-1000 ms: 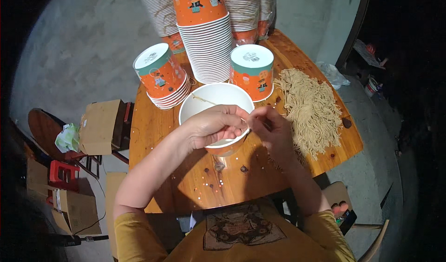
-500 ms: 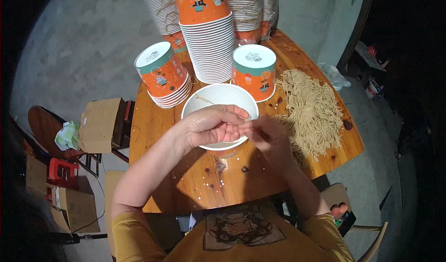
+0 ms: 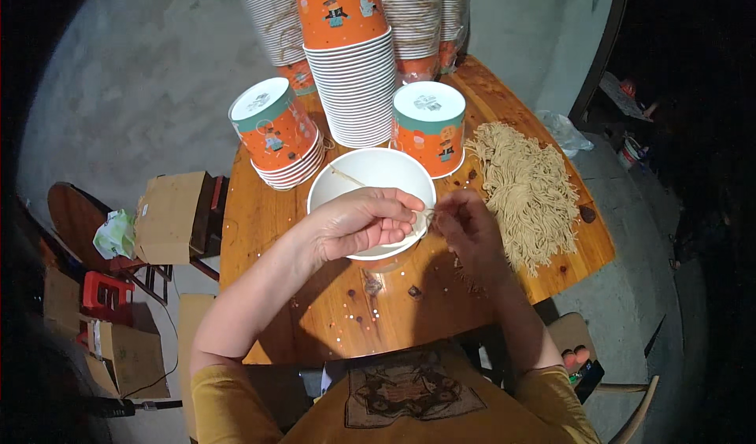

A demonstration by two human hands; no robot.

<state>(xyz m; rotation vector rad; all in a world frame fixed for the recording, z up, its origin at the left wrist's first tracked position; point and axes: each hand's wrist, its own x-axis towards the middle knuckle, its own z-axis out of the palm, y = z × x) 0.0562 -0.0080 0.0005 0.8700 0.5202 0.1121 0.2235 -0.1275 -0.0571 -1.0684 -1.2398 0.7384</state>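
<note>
Over an open paper bucket with a white inside [image 3: 382, 160], my two hands meet. My left hand [image 3: 366, 220] is closed, thumb against fingers, on a thin beige cord [image 3: 347, 178] whose one end sticks out above the hand across the bucket's mouth. Thumb and fingertips of my right hand [image 3: 472, 231] are pinched on the cord close to my left fingertips; shadow hides part of these fingers. A large heap of beige cords [image 3: 531, 196] lies to the right of my right hand.
Behind stands a tall stack of orange paper buckets [image 3: 350, 90], flanked by a short upside-down stack [image 3: 276, 133] and an upside-down bucket [image 3: 429, 133]. Small white bits dot the wooden table [image 3: 339, 306]. Cardboard boxes [image 3: 173, 216] and a red stool [image 3: 108, 297] are at the left.
My right hand has moved slightly right and up, its fingertips drawing a little apart from the left hand's. My left hand stays nearly in place.
</note>
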